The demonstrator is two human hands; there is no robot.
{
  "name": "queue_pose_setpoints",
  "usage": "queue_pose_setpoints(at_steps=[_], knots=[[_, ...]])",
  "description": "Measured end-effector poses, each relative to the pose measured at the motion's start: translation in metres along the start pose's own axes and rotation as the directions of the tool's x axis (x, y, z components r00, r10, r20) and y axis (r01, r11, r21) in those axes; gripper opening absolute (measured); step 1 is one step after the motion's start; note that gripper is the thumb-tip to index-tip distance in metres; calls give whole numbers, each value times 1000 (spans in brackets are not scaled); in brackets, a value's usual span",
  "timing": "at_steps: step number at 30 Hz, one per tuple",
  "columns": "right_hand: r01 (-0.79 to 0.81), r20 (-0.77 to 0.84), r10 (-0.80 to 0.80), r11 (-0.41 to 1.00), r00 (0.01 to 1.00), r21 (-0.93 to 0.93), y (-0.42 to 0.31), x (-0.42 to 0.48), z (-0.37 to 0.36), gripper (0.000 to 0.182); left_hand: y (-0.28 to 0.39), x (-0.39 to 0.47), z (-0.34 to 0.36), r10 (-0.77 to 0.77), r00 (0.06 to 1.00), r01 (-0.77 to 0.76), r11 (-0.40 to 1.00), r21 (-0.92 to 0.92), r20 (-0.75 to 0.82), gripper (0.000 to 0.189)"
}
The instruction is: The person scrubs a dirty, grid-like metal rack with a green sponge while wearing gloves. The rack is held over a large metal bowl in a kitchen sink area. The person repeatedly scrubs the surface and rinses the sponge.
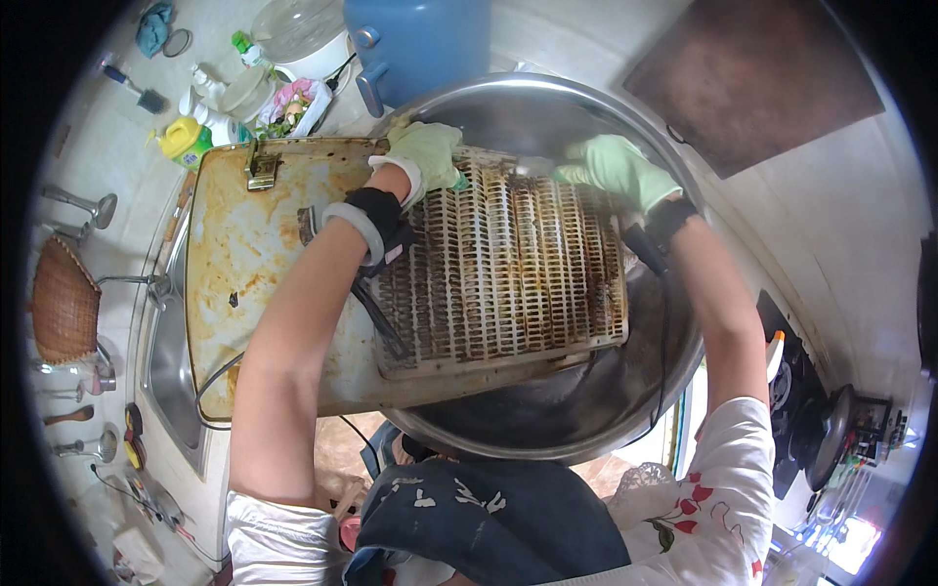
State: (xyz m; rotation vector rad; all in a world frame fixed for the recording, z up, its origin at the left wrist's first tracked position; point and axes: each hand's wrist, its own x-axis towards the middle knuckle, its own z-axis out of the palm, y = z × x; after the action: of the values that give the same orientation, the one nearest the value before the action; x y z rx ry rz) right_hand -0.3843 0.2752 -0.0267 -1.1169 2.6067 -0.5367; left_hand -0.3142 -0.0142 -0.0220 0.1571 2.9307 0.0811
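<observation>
A large grease-stained panel [286, 308] lies tilted across a wide stainless steel basin [527, 428], with its right part over the bowl. Brown grime coats the slotted vent grille [513, 271] on that part. My left hand [427, 157], in a pale green glove, grips the far edge of the panel beside the grille. My right hand [619, 170], gloved alike, is blurred at the grille's far right corner. A small whitish blur shows by its fingertips, too indistinct to name. Both wrists wear black bands; a black cable [665, 351] hangs near the right one.
A metal sink [172, 373] lies to the left, with ladles [95, 205] and a woven basket [66, 300] beyond. Bottles, including a yellow one [185, 139], stand at the far left near a blue appliance [418, 51]. A brown board [762, 80] is far right; a gas stove [784, 388] sits right.
</observation>
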Motion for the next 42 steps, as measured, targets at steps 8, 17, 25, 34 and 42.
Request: queue_pose_setpoints(at_steps=[8,17,25,34,42], knots=[[-5,1,5,996,1000,-93,-2,3,1,57,-5,-4,2,47,998,-48,999,-6,-31,47],[-18,88,12,998,996,62,19,-1,1,57,2,-2,3,23,1000,-23,1000,4,7,48],[110,-20,-109,993,994,37,-2,18,10,56,5,-5,-2,15,1000,-16,999,34,20,51],[6,37,-10,996,999,91,-50,24,17,75,-6,-7,8,55,998,-54,998,17,-33,47],[-257,-56,261,964,964,75,17,-70,14,59,2,-9,-1,69,998,-69,997,43,3,54]])
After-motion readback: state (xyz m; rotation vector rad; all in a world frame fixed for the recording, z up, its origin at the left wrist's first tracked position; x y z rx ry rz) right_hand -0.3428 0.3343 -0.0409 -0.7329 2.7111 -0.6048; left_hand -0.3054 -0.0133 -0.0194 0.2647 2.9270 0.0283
